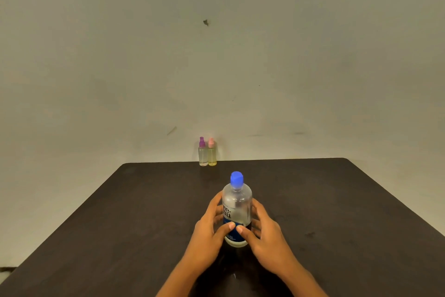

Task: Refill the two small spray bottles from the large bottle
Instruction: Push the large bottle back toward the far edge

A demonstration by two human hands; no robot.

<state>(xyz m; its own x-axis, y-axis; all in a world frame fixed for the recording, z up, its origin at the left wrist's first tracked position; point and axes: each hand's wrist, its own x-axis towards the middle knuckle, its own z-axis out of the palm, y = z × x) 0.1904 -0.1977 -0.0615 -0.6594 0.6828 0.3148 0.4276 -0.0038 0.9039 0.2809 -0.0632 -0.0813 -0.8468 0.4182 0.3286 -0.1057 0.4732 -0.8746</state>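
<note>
Head view. The large bottle (pixel 237 205) stands upright near the middle of the dark bench (pixel 120 224), clasped between both hands. Its blue cap (pixel 236 179) is on, and its clear upper body rises above the fingers.

The left grip (pixel 212 227) grasps the bottle from its left side. The fingers curl round the flank, and the thumb lies across the blue lower label. The right grip (pixel 262 234) grasps it from the opposite side in mirror fashion, its thumb tip just beside the left thumb tip on the front of the label. The bottle thus sits between the two palms, with its lower half enclosed and its shoulder, neck and cap free. The base shows just below the thumbs, close to the bench surface. Whether it rests there or is slightly raised cannot be told.

The two small spray bottles stand upright side by side at the far edge of the bench, before the pale wall (pixel 216 56). They are well apart from both hands and slightly left of the large bottle. The purple-topped spray bottle (pixel 203 152) holds clear liquid. The pink-topped spray bottle (pixel 212 153), just to its right, holds yellowish liquid. Both spray tops are fitted.
</note>
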